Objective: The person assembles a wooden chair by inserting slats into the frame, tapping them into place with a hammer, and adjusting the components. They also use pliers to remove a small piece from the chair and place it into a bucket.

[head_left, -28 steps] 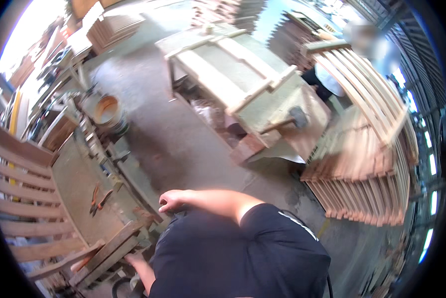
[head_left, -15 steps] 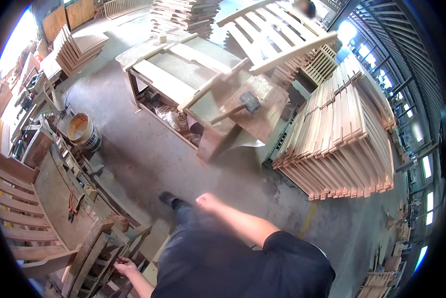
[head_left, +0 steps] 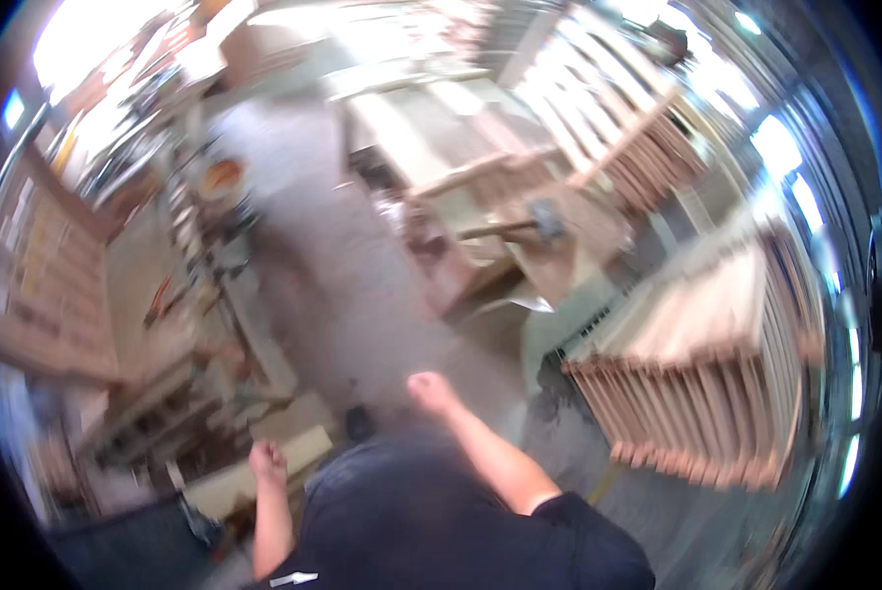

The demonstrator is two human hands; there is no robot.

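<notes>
**Both hands bare, mallet on table well ahead**

Frame is motion-blurred, so fine detail is soft. Landmark: the mallet (head_left: 525,224) lying on the wooden table (head_left: 431,147) in the upper middle of the view.

Hands: left hand (head_left: 267,460) sits low, well below & left of the mallet, curled into a loose fist, grasping nothing that shows. Right hand (head_left: 429,389) is also closed up, fist-like, w/ nothing in it; it hangs over the concrete floor (head_left: 362,315), apart from everything. Blur hides the finger detail on both.

Key relation: mallet lies up & slightly right from the hands, well apart from both. Its long axis runs roughly left-right across the view, dark head at the right end, handle pointing left. Right hand is the nearer one; left hand is farther, off to the lower left.

Nearer the left hand than the mallet is: a pale plank (head_left: 254,467) just beside that hand, touching or not I can't tell.

Surface & room: table holds long pale boards left of and beyond the mallet. Right of & below the mallet stands a big stack of slatted wood frames (head_left: 716,364). Far left of the mallet, a cluttered workbench w/ tools (head_left: 180,295) and an orange-ish bucket (head_left: 222,177). Workshop hall, bright daylight at the upper edges. Person's dark shirt fills the bottom of the view.
</notes>
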